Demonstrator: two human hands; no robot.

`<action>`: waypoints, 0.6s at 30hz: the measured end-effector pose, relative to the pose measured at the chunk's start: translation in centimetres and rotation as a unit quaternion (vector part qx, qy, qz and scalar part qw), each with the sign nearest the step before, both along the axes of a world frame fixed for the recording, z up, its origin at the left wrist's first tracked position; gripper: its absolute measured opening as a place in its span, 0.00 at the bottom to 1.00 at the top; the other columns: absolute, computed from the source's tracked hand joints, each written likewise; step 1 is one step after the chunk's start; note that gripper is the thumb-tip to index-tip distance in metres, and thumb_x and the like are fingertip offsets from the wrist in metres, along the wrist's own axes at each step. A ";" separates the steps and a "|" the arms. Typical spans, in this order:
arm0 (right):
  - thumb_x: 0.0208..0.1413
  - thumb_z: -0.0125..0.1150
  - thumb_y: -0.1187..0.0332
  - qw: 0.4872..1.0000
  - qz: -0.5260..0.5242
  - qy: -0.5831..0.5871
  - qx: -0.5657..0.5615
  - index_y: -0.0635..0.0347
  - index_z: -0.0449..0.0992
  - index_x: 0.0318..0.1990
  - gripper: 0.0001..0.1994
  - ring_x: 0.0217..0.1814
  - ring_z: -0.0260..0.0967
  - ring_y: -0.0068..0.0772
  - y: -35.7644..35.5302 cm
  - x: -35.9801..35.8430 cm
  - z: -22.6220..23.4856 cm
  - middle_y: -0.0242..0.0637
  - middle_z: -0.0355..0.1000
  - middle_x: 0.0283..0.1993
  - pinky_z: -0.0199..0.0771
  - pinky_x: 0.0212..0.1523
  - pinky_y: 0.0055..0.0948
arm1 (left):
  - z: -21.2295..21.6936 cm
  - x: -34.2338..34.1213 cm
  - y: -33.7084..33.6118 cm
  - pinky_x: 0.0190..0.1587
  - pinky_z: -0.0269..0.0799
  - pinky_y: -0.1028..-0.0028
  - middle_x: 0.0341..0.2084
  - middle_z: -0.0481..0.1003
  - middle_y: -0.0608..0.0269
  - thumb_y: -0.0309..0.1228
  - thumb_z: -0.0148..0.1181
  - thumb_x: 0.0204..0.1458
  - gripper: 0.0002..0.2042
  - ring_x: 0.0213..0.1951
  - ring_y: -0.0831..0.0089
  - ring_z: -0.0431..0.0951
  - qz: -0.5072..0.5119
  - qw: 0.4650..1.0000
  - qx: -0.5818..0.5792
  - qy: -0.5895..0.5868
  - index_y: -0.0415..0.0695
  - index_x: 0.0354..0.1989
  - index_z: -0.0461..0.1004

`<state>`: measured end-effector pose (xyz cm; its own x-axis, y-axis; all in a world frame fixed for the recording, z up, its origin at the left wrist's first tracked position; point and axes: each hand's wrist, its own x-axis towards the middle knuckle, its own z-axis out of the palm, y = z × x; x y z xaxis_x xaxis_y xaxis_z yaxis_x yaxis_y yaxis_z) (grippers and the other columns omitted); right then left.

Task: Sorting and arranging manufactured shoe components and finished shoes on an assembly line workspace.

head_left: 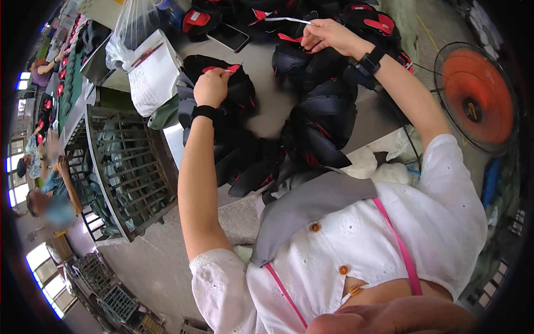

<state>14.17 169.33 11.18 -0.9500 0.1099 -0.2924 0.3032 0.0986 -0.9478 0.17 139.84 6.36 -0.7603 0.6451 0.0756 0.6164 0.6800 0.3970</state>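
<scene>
My left hand is closed at the red-edged part of a black shoe upper, on the left of the worktable. Farther right, my right hand is raised over more black uppers with red patches. Its fingers pinch one end of a thin, whitish, slender strip, which points left; its exact kind is unclear. Below that hand lies another dark upper. Several more black uppers sit in a curve along the table's near and right sides.
A phone lies on the metal table. Left of it are an open notebook with a pen and a clear plastic bag. A metal rack stands left, an orange fan right. Other people are at far left.
</scene>
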 end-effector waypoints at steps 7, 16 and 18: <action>0.54 0.53 0.67 0.977 -0.145 0.090 -0.128 0.61 0.64 0.48 0.16 0.39 0.69 0.29 1.1 0.0 0.2 0.43 0.66 0.44 0.71 0.40 0.25 | 1.6 -0.7 -0.3 0.35 0.69 0.64 0.24 0.74 0.49 0.32 0.53 0.48 0.10 0.31 0.52 0.74 -0.078 0.985 0.124 -0.094 0.35 0.31 0.68; 0.47 0.56 0.52 0.918 0.344 0.029 0.197 0.65 0.73 0.31 0.20 0.22 0.67 0.28 -8.4 -6.1 -0.7 0.37 0.66 0.21 0.68 0.23 0.25 | 0.2 -0.4 -0.9 0.38 0.69 0.70 0.27 0.74 0.56 0.17 0.52 0.35 0.17 0.34 0.61 0.75 -0.054 0.973 0.113 -0.194 0.39 0.38 0.67; 0.49 0.54 0.49 0.850 0.393 0.025 0.349 0.66 0.73 0.20 0.24 0.22 0.70 0.38 -11.1 -7.6 -4.4 0.41 0.69 0.17 0.69 0.25 0.30 | 1.1 0.1 -0.4 0.37 0.70 0.70 0.26 0.74 0.56 0.17 0.53 0.34 0.18 0.33 0.62 0.75 -0.046 0.972 0.117 -0.198 0.39 0.39 0.65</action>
